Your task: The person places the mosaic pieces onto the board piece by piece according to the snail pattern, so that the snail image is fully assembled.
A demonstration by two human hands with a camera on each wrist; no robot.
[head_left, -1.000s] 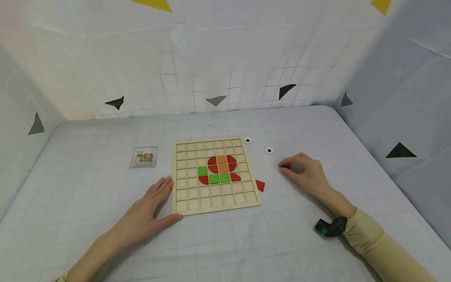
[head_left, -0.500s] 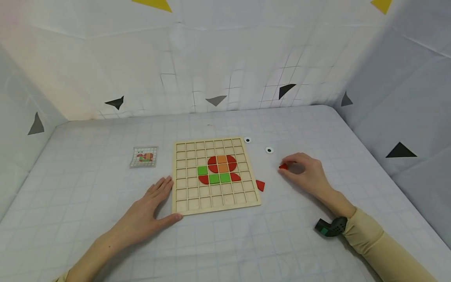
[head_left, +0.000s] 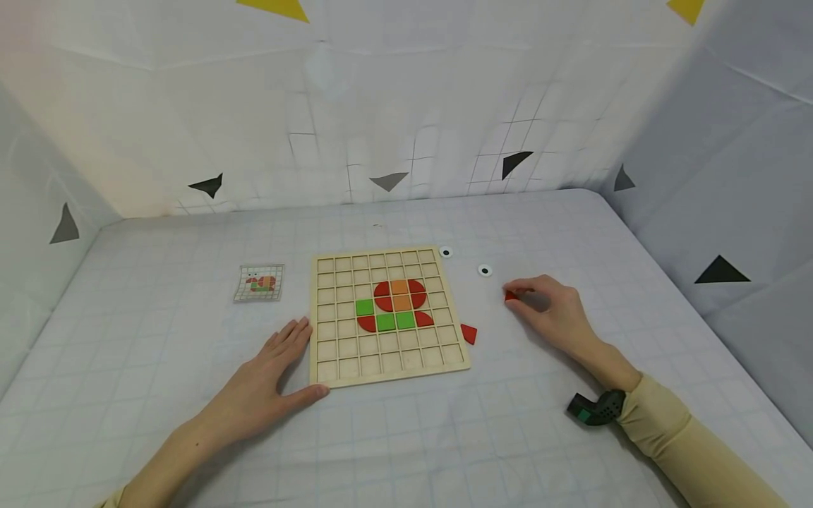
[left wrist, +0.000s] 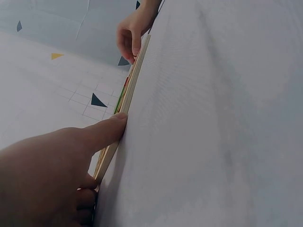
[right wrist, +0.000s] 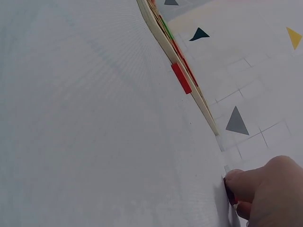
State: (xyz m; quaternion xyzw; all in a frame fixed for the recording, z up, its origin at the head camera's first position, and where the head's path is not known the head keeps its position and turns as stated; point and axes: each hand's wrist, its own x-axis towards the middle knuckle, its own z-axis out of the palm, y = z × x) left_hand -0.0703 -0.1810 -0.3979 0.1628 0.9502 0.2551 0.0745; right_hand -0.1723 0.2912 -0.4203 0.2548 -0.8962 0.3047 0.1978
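My right hand [head_left: 549, 307] pinches a small red tile [head_left: 511, 295] between thumb and fingers, to the right of the wooden grid board [head_left: 336, 370]; the fingers partly cover the tile. Red, green and orange tiles sit in the board's middle cells, among them a green square [head_left: 365, 307] and an orange square [head_left: 402, 303]. My left hand [head_left: 263, 384] lies with straight fingers along the board's left edge, its thumb at the near left corner. In the left wrist view that thumb [left wrist: 111, 127] rests against the board's side.
A loose red tile [head_left: 469, 334] lies against the board's right edge. Two round eye tiles [head_left: 485, 270] are on the cloth beyond it. Left of the board is a small pattern card [head_left: 260, 283]. White sheets with dark triangles [head_left: 517, 164] stand around the table.
The red tile in my right hand has been turned between the fingers, showing more of itself and then less. The left hand and the board have stayed in place.
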